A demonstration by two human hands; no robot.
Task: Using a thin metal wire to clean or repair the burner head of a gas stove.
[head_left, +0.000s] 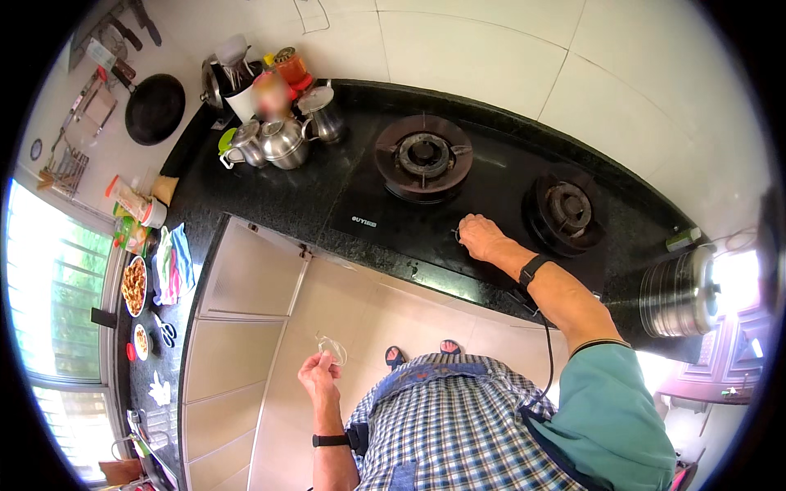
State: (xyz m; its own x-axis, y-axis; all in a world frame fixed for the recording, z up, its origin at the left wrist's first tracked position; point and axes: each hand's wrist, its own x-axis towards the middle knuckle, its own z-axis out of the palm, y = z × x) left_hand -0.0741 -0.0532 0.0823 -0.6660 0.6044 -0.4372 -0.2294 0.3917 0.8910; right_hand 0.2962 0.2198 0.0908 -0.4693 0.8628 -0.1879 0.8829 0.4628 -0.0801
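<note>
My right hand (481,237) reaches across the counter to the front of the black gas hob (360,192). Its fingers are closed around a control knob (458,236), which they mostly cover. Low on the left, in front of the cabinets, my left hand (319,373) pinches a thin, see-through thing (334,349); its kind is not clear. The left burner (423,158) and the right burner (568,206) stand bare behind my right hand, with no pot on either. No flame shows.
Steel pots (282,144) and jars crowd the back left corner. A frying pan (155,110) hangs on the wall. Along the left counter are a bowl of food (133,286), scissors (164,330) and a striped cloth (173,266). A steel canister (678,293) stands at right.
</note>
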